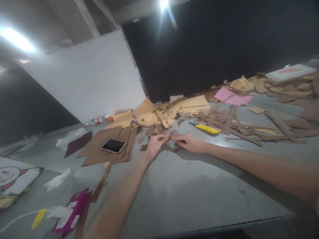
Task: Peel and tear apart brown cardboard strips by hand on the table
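Observation:
Both my arms reach out over a grey table (pixel 189 192). My left hand (pixel 155 144) and my right hand (pixel 188 142) meet over a small brown cardboard piece (pixel 172 136), each with fingers pinched on it. More small brown cardboard scraps (pixel 153 130) lie on the table right behind and under the hands. A yellow utility knife (pixel 207 128) lies just beyond my right hand.
A phone (pixel 114 145) rests on a stack of brown cardboard sheets (pixel 99 149) to the left. Tan cardboard offcuts (pixel 159 114), long brown strips (pixel 249 131) and a pink sheet (pixel 233 96) spread across the back. A magenta packet (pixel 72 210) and white cable lie front left.

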`<state>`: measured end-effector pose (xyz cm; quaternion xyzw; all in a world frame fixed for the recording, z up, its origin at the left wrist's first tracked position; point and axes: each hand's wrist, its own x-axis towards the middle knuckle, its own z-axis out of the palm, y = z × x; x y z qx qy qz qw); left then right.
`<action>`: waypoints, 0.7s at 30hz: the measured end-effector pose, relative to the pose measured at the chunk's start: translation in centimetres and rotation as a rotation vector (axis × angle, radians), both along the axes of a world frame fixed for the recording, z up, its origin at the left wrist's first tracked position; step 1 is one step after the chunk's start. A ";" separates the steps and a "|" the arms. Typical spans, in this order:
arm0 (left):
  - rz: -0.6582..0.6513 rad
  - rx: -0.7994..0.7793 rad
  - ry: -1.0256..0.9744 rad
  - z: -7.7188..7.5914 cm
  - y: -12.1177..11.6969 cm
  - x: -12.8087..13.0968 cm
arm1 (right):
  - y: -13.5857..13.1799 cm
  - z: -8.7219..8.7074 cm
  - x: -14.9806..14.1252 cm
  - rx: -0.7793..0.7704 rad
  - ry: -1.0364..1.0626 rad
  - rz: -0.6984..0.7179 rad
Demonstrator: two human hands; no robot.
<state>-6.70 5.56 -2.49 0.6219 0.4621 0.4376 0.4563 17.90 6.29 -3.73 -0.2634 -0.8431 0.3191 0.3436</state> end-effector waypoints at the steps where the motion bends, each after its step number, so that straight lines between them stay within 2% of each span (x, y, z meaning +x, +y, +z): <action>1: 0.006 0.003 -0.008 0.0 0.0 0.0 | 0.0 0.0 0.0 0.000 -0.005 0.002; 9: -0.022 -0.082 -0.084 -0.4 0.3 0.0 | 0.0 -0.3 0.1 0.001 -0.031 0.022; 15: 0.101 -0.028 -0.114 -1.6 0.9 0.0 | -0.4 0.3 0.4 0.026 -0.044 -0.037; 21: 0.149 -0.037 -0.180 -1.7 0.9 0.0 | -0.4 0.3 0.6 0.020 -0.019 -0.123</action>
